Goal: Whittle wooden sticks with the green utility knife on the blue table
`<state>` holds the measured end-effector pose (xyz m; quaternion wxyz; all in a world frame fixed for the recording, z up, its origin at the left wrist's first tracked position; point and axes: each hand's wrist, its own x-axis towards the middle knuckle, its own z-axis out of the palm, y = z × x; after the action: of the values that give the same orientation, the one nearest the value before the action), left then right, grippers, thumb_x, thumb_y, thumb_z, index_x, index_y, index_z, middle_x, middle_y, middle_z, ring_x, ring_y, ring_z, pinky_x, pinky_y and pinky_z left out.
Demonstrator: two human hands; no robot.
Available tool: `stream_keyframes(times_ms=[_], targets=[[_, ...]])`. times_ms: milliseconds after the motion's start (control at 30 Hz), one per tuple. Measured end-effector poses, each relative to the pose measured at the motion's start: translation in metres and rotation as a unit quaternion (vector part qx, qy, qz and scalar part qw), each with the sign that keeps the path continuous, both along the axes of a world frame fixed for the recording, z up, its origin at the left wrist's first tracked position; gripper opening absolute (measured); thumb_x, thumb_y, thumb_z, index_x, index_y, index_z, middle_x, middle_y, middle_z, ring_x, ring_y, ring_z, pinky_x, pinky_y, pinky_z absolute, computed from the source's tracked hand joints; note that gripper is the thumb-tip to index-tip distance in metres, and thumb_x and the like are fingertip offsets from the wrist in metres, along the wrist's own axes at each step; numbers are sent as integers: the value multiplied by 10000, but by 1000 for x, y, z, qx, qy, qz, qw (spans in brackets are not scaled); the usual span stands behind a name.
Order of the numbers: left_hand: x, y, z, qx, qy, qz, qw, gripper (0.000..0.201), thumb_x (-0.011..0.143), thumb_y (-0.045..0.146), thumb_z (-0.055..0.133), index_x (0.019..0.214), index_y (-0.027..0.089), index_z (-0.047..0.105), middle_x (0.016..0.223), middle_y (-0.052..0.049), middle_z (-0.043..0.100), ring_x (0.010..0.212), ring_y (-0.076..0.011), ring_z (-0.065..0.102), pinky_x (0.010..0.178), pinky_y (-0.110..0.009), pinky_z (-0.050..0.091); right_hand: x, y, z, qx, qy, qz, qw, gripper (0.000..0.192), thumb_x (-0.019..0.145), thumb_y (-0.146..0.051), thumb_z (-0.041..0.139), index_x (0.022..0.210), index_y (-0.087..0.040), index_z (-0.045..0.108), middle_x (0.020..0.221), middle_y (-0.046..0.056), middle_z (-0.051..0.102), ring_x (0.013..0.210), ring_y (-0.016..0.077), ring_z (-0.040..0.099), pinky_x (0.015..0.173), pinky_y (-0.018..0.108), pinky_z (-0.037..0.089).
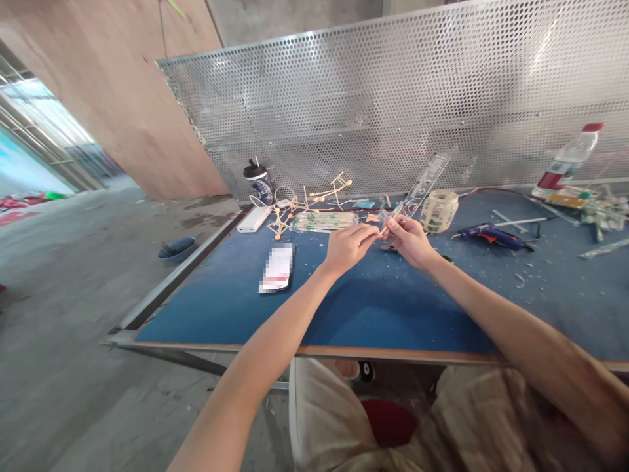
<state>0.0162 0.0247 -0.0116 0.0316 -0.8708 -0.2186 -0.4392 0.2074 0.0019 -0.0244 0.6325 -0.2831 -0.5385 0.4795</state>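
Over the middle of the blue table, my left hand (350,246) and my right hand (407,241) meet at the fingertips. Both are closed in a pinch on a thin pale wooden stick (384,231), most of it hidden by the fingers. Just behind my left hand lies a clear packet of wooden sticks (327,221) with green print. A small frame of sticks joined by yellowish balls (329,195) stands farther back. Beyond my right hand, a transparent ruler (426,183) leans up at a slant beside a pale round holder (439,211). Something dark lies partly hidden under my right hand.
A phone (278,267) lies left of my hands, with a white power bank (253,219) and a lidded cup (259,182) behind. On the right are a blue glue gun (494,236), a red-capped bottle (567,160) and scraps. A perforated metal panel (393,111) closes off the back.
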Motion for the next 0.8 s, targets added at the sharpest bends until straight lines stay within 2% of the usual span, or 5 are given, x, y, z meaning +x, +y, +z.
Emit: stream_keyframes(times_ms=[133,267,533,800], targets=[[1,0,0,2,-22,17,1000,224,1043,347,512,1016,245,710,989,-12,781,796,-125,708,715,-269,489,1,-1,2,2,10,9,1000,364,770,-563,818,800,-244,646,733,-5,633,742,152,605,800,335,540],[2,2,-1,-31,-77,0,997,207,1011,400,578,974,240,704,934,5,775,663,-99,645,675,-247,485,4,-3,3,-4,26,39,999,321,776,-525,821,836,-252,663,768,-12,632,757,154,608,805,343,539],[3,0,-1,-48,-96,-2,994,222,985,439,617,959,243,719,905,1,779,622,-98,616,634,-254,477,10,-3,4,-16,3,60,998,289,792,-507,801,849,-252,677,786,-4,625,772,168,602,810,357,532],[1,-1,0,-68,-88,-6,994,223,1015,421,567,998,242,698,990,-11,769,645,-95,607,679,-259,493,10,-5,6,-6,-4,81,997,271,838,-496,765,896,-255,656,791,-8,610,766,163,564,795,344,499]])
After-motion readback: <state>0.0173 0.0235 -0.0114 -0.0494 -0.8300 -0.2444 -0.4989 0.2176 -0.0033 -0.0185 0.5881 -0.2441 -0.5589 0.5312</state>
